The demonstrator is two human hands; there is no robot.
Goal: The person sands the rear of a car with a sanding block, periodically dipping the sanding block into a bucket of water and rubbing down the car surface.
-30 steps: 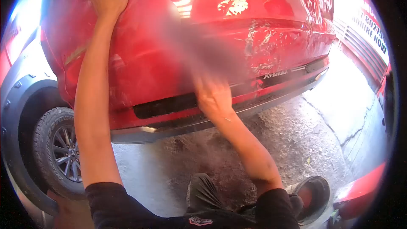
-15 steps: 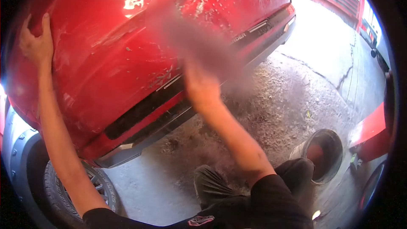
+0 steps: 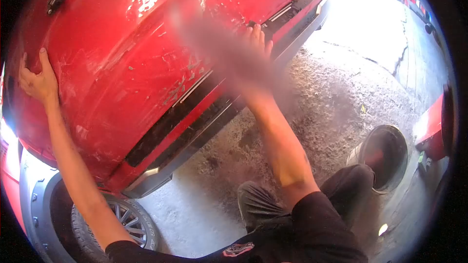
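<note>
A large red car panel (image 3: 112,97), scuffed and patchy with chipped paint, fills the upper left of the head view. On its left side rests my left hand (image 3: 40,79), with the thumb and fingers spread apart. My right hand (image 3: 258,51) is over the panel's lower edge, by the black trim strip (image 3: 161,134), its fingertips stretched out on or just above the surface. A dark blurred smear covers much of that hand and the panel beside it. I see nothing held in the visible fingers. Contact under the right palm is hidden.
Below the panel, a wheel (image 3: 129,224) lies at the lower left. A bucket (image 3: 397,160) stands by my right knee (image 3: 348,185). Rough, stained concrete (image 3: 321,102) spreads ahead of my legs. A red object (image 3: 431,126) is at the right edge.
My right hand has moved up and to the right along the panel's lower edge, and its fingers now show. My left hand stays on the panel. The whole view has shifted slightly.
</note>
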